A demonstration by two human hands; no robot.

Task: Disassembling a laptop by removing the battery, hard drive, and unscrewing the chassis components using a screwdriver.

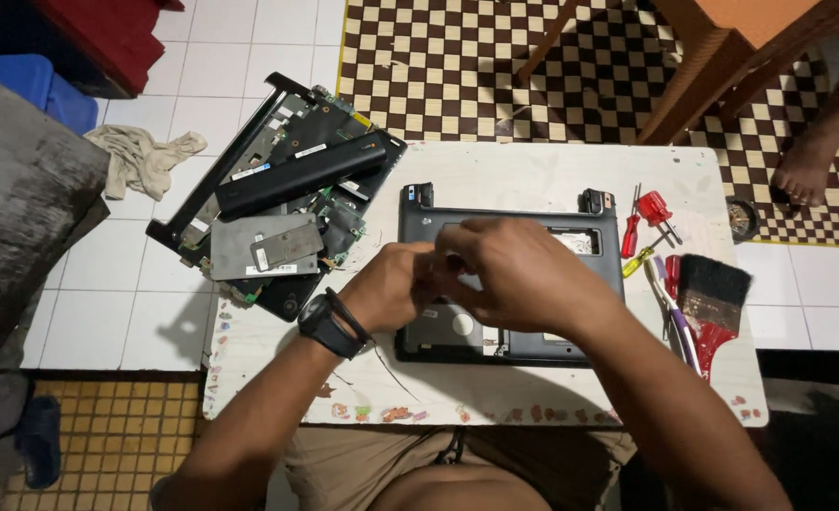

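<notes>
A dark grey laptop bottom case [419,222] lies open side up in the middle of a small white table [533,175]. My left hand [396,284], with a black watch on its wrist, and my right hand [514,270] meet above the case's middle. Their fingertips are pinched together there. What they pinch is hidden between the fingers. The hands cover most of the case's inside.
A stack of dismantled laptop parts [282,194] with a long black battery overhangs the table's left end. On the right lie red screwdrivers [648,216], a yellow one and a red-handled brush [713,303]. A rag [140,156] lies on the tiled floor. Another person's foot [803,170] rests on a checkered mat.
</notes>
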